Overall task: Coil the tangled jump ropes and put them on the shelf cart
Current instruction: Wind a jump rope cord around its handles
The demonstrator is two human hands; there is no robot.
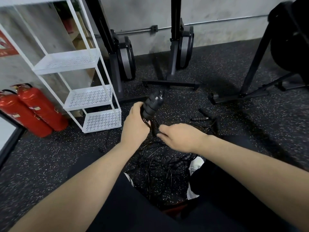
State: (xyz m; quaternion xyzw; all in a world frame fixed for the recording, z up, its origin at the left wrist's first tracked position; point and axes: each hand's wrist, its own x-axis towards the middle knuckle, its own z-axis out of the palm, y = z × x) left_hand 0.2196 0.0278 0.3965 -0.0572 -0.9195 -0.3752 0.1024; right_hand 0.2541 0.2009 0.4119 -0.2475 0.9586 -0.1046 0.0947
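Black rope handles point(152, 104) gripped in left hand point(135, 126), right hand point(180, 138) pinching cord point(154, 127)

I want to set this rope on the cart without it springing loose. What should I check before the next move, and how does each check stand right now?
1. Handles held together: ok, left hand grips the black handles upright.
2. Cord under control: ok, right hand pinches the cord just below the handles.
3. Coil finished: cannot tell, the loops blur into the dark floor.
4. Free of the tangled ropes on the floor: cannot tell, strands run down toward them.
5. Shelf cart in reach with a free tier: ok, its tiers show nothing on them.
6. All ropes gathered: not ok, loose handles lie beyond the right hand.
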